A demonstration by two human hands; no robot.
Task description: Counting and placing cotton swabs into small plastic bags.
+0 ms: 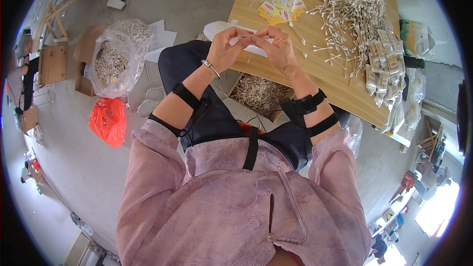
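held item: small clear packet with a few cotton swabs at its mouth, pinched between both hands just above the near edge of the surface.
left hand: fingers closed on the packet's left end, thumb on top; metal bangle at the wrist, black strap on the forearm.
right hand: fingers closed on the right end, fingertips meeting the left hand's over the packet.
loose stock: big heap of cotton swabs on the far part of the surface, a few strays lying just beside the right hand.
labels: yellow and red printed slips past the hands.
finished stack: filled packets piled at the right edge, some spilling over.
below: open cardboard box of swabs on the floor by the knees; clear sack of swabs and a red bag on the floor to the left.
doing it well (judgement): keep the swab bundle even and square at the mouth, hold the film taut with the left thumb, feed straight so no tip snags or bends, stay over the surface so drops land there.
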